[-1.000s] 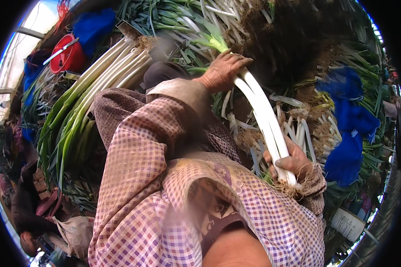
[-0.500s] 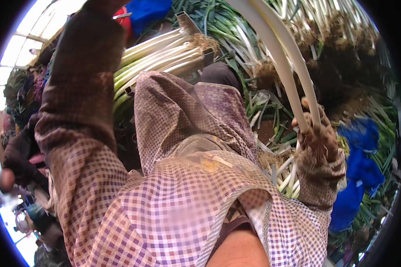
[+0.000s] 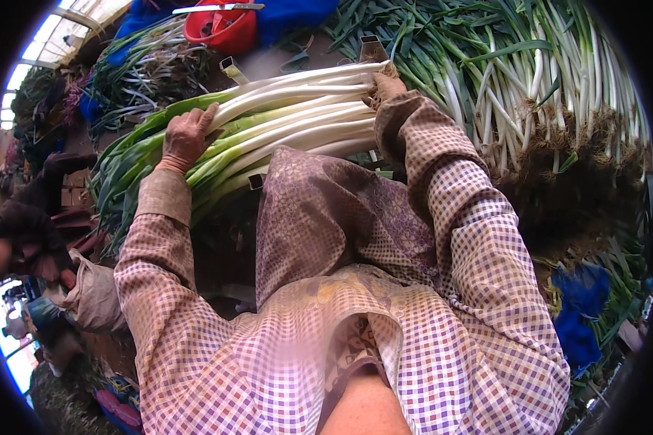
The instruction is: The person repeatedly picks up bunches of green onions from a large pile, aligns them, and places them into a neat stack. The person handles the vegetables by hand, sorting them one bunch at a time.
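**Both hands on a stack of long leeks**

The left hand (image 3: 185,138) lies flat, fingers spread, on the green-to-white stretch of the stacked leeks (image 3: 283,119), pressing on them rather than closing round any stalk. The right hand (image 3: 386,87) rests at the white root end of the same stack (its fingers are mostly hidden behind the checked sleeve (image 3: 457,217), so I cannot tell whether they grip). The hands sit well apart, one toward each end of the stack. Beyond the stack stands a red bucket (image 3: 225,30); to the right lies a large heap of unsorted leeks (image 3: 551,94) with earthy roots.
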`<state>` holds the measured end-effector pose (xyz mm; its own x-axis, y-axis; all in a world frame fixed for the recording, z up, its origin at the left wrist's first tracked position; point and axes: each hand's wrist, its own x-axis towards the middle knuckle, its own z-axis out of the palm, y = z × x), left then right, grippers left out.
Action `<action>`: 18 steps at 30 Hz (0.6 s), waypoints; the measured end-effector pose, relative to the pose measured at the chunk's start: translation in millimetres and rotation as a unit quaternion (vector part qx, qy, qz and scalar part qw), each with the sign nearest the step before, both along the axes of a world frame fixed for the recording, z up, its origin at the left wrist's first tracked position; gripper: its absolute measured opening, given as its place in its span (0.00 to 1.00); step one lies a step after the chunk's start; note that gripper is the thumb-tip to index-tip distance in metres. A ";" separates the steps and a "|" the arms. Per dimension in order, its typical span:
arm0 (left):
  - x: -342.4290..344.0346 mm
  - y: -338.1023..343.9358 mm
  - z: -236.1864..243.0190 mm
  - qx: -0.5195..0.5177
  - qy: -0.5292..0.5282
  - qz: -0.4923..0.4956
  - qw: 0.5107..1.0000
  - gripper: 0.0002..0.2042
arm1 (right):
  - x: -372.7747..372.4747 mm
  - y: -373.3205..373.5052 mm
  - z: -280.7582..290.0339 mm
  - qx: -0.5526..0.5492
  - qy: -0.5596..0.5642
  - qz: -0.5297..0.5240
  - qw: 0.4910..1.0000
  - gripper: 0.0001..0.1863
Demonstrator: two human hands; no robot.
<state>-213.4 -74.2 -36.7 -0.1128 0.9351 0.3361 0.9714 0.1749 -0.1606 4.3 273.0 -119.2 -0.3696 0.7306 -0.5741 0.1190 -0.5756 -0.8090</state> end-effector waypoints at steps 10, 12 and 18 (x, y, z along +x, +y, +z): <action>0.5 17.6 -62.7 -0.040 -0.117 -0.015 0.992 0.19 | -7.8 -45.4 21.3 0.432 -0.332 0.340 0.766 0.37; 0.5 19.3 -60.4 -0.026 -0.122 -0.026 0.992 0.18 | -15.4 -49.8 31.7 0.487 -0.355 0.448 0.660 0.34; 29.5 45.4 -31.8 -0.206 -0.124 0.136 0.961 0.21 | -16.6 -34.2 6.8 0.413 -0.322 0.531 0.666 0.27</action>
